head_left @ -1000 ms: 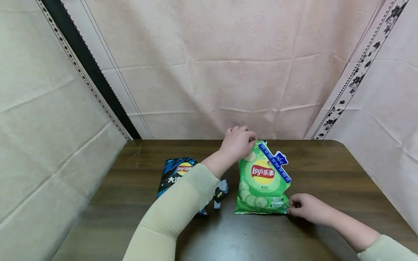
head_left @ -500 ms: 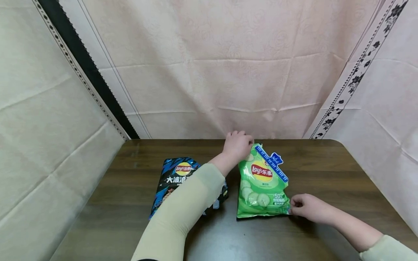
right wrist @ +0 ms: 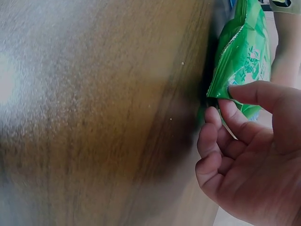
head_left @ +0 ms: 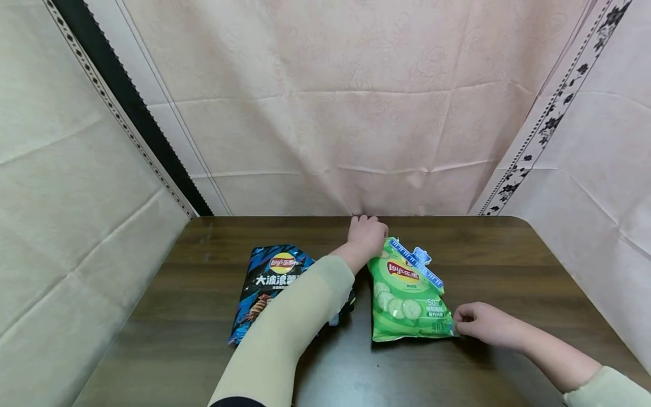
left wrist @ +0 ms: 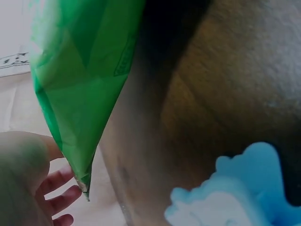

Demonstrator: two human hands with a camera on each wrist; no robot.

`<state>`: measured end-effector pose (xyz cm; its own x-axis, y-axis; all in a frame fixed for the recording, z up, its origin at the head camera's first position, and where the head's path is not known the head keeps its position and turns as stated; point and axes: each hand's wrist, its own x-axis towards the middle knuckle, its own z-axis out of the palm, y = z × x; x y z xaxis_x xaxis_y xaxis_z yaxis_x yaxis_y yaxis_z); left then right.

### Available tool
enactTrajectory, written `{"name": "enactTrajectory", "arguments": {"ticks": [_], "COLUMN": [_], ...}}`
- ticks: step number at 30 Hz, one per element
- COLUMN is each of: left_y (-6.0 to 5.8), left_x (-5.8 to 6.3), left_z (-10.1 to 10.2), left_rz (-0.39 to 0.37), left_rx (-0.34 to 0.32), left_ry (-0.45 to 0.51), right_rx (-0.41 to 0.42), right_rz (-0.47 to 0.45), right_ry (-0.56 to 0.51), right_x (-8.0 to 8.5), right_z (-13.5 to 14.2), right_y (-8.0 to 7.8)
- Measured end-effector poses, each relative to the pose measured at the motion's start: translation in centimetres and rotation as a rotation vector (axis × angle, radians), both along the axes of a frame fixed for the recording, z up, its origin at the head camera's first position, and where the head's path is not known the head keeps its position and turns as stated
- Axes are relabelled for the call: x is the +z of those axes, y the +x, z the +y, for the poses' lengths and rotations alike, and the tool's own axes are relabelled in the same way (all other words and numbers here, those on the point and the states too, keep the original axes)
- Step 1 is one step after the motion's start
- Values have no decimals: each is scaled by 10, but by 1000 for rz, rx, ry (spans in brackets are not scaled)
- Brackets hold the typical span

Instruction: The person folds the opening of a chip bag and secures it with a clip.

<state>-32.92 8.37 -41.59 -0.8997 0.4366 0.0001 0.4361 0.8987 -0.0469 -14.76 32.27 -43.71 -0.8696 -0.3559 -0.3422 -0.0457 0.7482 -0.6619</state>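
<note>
A green chip bag [head_left: 404, 297] leans on the table, its front facing me. Across its upper right corner runs a blue bag clip [head_left: 416, 263] with a shaped top. My left hand [head_left: 367, 236] pinches the bag's upper left corner; in the left wrist view, thumb and fingers meet at the narrow tip of the green bag [left wrist: 87, 94]. At the lower right corner, my right hand [head_left: 485, 324] pinches the bag between thumb and forefinger, clearly visible in the right wrist view. A black and blue chip bag [head_left: 272, 280] lies to the left, partly hidden by my left sleeve.
Under both bags is a brown wooden table [head_left: 508, 271]. A pinkish cloth [head_left: 356, 113] hangs behind its far edge, with pale cloths at both sides. In the left wrist view, a light blue scalloped piece [left wrist: 235, 193] shows at lower right.
My left hand has come nearer and slightly left, lowering the top of the green bag, which now tilts back more. My right hand stays at its corner. More of the black bag shows.
</note>
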Motion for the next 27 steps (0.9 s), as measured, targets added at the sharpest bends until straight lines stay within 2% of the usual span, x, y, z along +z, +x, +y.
{"name": "enactTrajectory", "arguments": {"ticks": [10,27], "left_y": [-9,-14], "left_x": [-14,-22], "left_z": [4,10], "left_rz": [-58,-97], "left_rx": [-8,-6], "left_ry": [-70,-101], "right_rx": [-7,-30], "right_rz": [7,-5], "right_ry": [-37,-69], "right_x": [-1,0], "right_z": [2,4], "right_y": [-1,2]}}
